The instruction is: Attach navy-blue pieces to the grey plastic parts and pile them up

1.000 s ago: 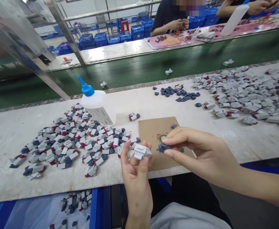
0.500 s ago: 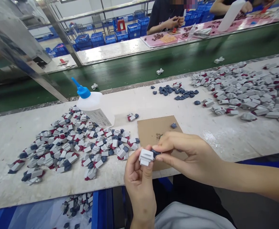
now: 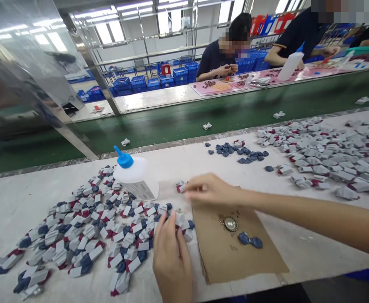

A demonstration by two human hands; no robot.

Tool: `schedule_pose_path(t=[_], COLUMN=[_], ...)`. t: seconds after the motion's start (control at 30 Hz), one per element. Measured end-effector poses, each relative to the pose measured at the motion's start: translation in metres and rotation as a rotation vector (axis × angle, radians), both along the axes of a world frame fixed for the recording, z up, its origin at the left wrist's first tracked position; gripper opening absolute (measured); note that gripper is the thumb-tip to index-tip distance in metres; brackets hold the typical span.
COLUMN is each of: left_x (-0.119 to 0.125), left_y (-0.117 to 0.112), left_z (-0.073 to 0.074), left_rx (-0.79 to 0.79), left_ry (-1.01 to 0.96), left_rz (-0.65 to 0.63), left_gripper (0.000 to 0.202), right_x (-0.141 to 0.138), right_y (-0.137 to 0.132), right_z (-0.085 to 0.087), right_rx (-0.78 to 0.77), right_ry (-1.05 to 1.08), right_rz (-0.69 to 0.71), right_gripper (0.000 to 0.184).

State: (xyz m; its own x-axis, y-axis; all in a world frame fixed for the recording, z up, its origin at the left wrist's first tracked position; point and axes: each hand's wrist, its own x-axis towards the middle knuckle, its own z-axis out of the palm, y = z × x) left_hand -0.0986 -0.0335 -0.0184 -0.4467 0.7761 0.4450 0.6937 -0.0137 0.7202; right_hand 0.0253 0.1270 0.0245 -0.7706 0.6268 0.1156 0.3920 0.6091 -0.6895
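Observation:
My left hand (image 3: 172, 259) is at the right edge of a pile of small grey, dark-red and navy plastic parts (image 3: 86, 229). Its fingers are stretched out and apart, touching the nearest parts, with nothing visibly gripped. Slightly blurred, my right hand (image 3: 211, 190) reaches over the top of a brown cardboard sheet (image 3: 244, 265). Its fingertips pinch the right end of a single grey-and-red plastic part (image 3: 180, 187), hiding that end. On the cardboard lie a round metal-rimmed cap (image 3: 230, 224) and two navy pieces (image 3: 250, 240).
A white glue bottle (image 3: 137, 179) with a blue nozzle stands behind the pile. Loose navy pieces (image 3: 225, 149) and a large heap of grey-and-red parts (image 3: 336, 160) lie to the right. Beyond runs a green conveyor belt (image 3: 172, 126); co-workers sit across it.
Both hands have parted and moved off the cardboard's near side. The assembled grey part has left my fingers. My right hand has reached the lone part beside the bottle; the view has tilted up.

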Motion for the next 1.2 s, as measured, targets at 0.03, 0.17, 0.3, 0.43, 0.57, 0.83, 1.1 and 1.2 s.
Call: schedule_pose_path(t=[0.03, 0.17, 0.3, 0.43, 0.57, 0.83, 1.1, 1.2], left_x=[-0.005, -0.004, 0.005, 0.001, -0.008, -0.008, 0.048, 0.068], left_y=[0.002, 0.007, 0.013, 0.015, 0.013, 0.007, 0.001, 0.009], left_z=[0.000, 0.003, 0.007, 0.004, 0.002, 0.009, 0.043, 0.052], left_rx=[0.019, -0.107, -0.139, -0.130, -0.240, -0.054, 0.015, -0.237], left_ry=[0.221, 0.544, 0.456, 0.369, 0.463, 0.359, -0.755, -1.130], left_rz=[0.029, 0.127, 0.082, 0.074, 0.019, 0.067, -0.151, -0.310], left_gripper=[0.044, 0.035, 0.040, 0.045, 0.045, 0.047, 0.036, 0.031], right_x=[-0.003, 0.001, 0.013, 0.012, 0.006, 0.027, 0.062, 0.072], right_y=[0.030, 0.148, 0.219, 0.244, 0.242, 0.155, -0.045, -0.079], right_z=[0.000, 0.001, -0.015, -0.039, -0.044, 0.013, 0.028, 0.016], right_rx=[0.130, 0.294, 0.326, 0.307, 0.380, 0.512, 0.363, 0.326], right_ry=[-0.115, -0.244, -0.391, -0.468, -0.433, -0.069, 0.258, 0.208], right_rz=[-0.202, -0.600, -0.750, -0.705, -0.660, -0.527, 0.033, 0.172], right_gripper=[0.028, 0.043, 0.054, 0.040, 0.038, 0.041, 0.040, 0.050])
